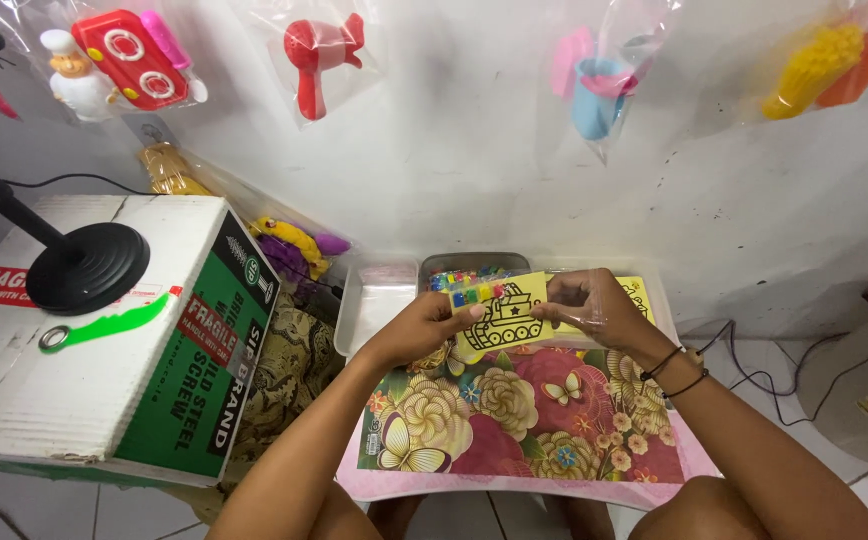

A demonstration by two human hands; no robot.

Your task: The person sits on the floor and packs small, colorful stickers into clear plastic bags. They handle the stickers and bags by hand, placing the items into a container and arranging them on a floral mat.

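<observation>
We pinch a yellow card with a black tank outline [502, 312], left hand [424, 328] and right hand [594, 308] both closed on its edges.

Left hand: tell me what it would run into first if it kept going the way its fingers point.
The left hand points right, already touching the yellow card with the tank drawing. Going on, it would probably meet the right hand gripping the card's other end; depth is hard to judge.

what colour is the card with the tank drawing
Yellow card with a black tank outline, seen in the head view.
</observation>
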